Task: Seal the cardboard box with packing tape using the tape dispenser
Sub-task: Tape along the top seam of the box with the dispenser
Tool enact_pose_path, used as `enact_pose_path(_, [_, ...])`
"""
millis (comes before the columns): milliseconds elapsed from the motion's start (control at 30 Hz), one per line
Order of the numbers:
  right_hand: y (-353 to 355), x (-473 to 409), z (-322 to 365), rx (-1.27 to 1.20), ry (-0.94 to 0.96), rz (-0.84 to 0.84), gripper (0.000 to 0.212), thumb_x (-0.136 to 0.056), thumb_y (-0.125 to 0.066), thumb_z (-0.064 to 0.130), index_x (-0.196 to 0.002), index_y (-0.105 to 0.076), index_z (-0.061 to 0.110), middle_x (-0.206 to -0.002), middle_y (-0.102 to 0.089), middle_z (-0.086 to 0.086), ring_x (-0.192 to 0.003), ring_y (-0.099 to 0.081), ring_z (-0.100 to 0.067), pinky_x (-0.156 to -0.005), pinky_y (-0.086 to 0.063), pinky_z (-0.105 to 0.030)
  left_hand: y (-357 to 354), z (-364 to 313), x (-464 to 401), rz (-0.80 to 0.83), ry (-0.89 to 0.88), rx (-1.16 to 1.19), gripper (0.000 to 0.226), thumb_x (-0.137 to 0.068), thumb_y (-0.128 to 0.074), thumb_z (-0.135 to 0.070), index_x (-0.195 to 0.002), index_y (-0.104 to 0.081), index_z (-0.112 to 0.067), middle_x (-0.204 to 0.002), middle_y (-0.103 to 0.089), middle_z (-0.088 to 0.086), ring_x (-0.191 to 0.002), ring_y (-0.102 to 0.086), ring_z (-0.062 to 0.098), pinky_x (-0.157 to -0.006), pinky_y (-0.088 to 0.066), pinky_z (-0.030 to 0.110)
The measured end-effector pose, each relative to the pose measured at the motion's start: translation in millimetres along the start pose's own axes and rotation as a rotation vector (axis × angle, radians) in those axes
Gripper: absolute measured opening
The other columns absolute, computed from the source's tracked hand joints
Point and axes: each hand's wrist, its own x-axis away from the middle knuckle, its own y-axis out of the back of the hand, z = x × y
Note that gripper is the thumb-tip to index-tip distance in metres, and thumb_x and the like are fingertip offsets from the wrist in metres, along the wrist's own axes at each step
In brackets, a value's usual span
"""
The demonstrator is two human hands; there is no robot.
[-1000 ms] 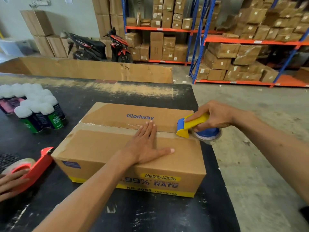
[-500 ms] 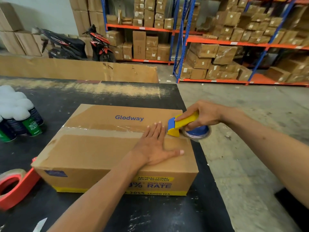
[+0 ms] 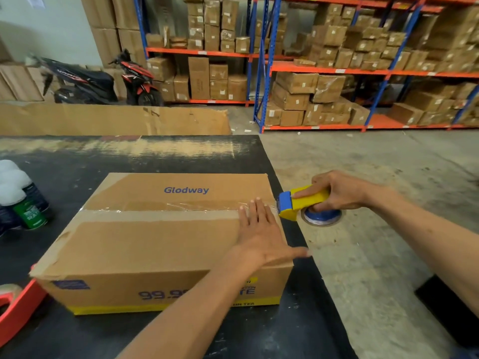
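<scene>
Lying shut on the black table [image 3: 160, 156], the cardboard box [image 3: 166, 244] has clear tape [image 3: 181, 206] along its seam, the left hand [image 3: 261, 237] spread flat at its three-o'clock edge, the right hand [image 3: 339, 190] gripping the yellow tape dispenser [image 3: 303, 202] just past that edge, over open floor [image 3: 375, 255].

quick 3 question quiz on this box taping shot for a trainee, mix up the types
1. True or false: the left hand lies flat on top of the cardboard box.
2. Where is the tape dispenser? A) mid-seam B) at the box's right edge C) on the floor
3. Fill in: the right hand grips the dispenser's ____ handle.

Key: 1 true. 2 B. 3 yellow.
</scene>
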Motion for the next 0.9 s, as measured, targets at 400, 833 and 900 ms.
enact_pose_path(400, [-21,-21,46,-0.136,0.010,-0.136,0.046,-0.074,-0.077,0.036,-0.105,-0.062,0.067,-0.078,-0.058,0.009,-0.073,-0.057,-0.013,-0.065,-0.043,-0.024,17,77,11,-0.050,-0.074,-0.099,0.106,-0.085,-0.043,-0.068,-0.157,0.015,-0.015,-0.164,0.023,0.006,-0.151,0.021,0.020,-0.123,0.008,0.048])
enact_pose_path(833, [-38,-15,47,0.035,0.056,-0.159,0.048,-0.070,-0.061,0.062,-0.118,-0.055,0.068,-0.076,-0.056,0.006,-0.072,-0.056,-0.013,-0.068,-0.050,-0.038,15,99,11,-0.099,-0.165,-0.097,0.103,-0.084,-0.044,-0.066,-0.159,0.007,-0.018,-0.166,0.015,0.001,-0.152,0.015,0.015,-0.124,0.005,0.046])
enact_pose_path(900, [-38,-21,54,0.114,0.068,-0.154,0.047,-0.072,-0.061,0.057,-0.117,-0.056,0.067,-0.076,-0.054,0.006,-0.071,-0.053,-0.013,-0.067,-0.048,-0.036,16,99,9,-0.104,-0.168,-0.088,0.103,-0.083,-0.045,-0.066,-0.159,0.005,-0.018,-0.166,0.014,0.001,-0.152,0.014,0.015,-0.124,0.004,0.046])
